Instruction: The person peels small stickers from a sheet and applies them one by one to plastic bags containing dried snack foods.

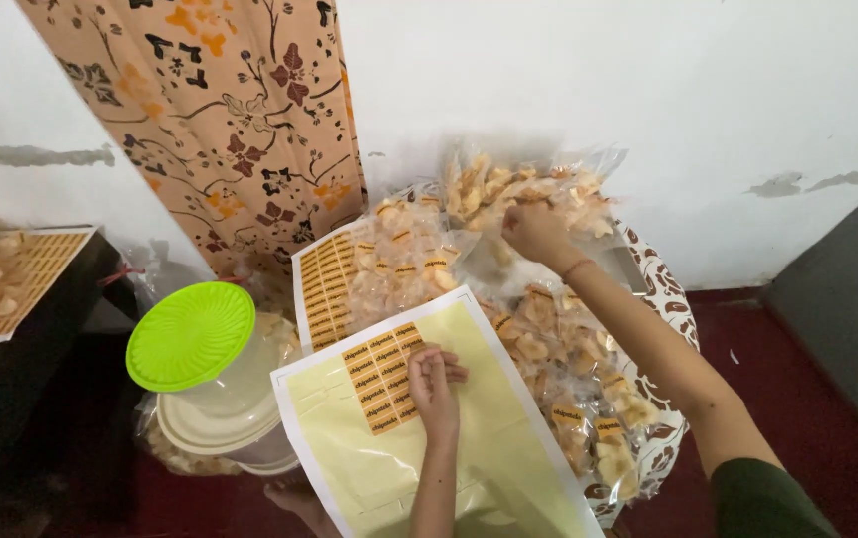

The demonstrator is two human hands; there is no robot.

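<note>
At the far left, a second label sheet [35, 261] is lying on a dark table [20, 369], partly covered by loose crisps. Toward the middle, a clear tub with a lime-green lid [190, 335] is standing on the red floor [817, 399], the lid tilting toward 10 o'clock.

Next comes the pale yellow sticker sheet [399, 448], its long axis running from about 11 o'clock to 5 o'clock. The left hand [434, 384] is resting on it with fingers curled close together, the fingertips pinching at the edge of the remaining block of orange labels [381, 384]. That block is lying just at 9 o'clock from the hand, touching the fingers; whether a label is already lifted I cannot tell.

From the left hand, the right hand [536, 231] is reaching out at about 1 o'clock, well apart from the sheet. It is closing around the top of a clear bag of crisps [523, 189], which is leaning against the white wall [648, 100]. Below that arm, toward 5 o'clock, more labelled crisp bags [588, 399] are piling in a patterned sack [673, 299]. So the left hand is the nearer one to the labels, the right the nearer to the bag.
</note>
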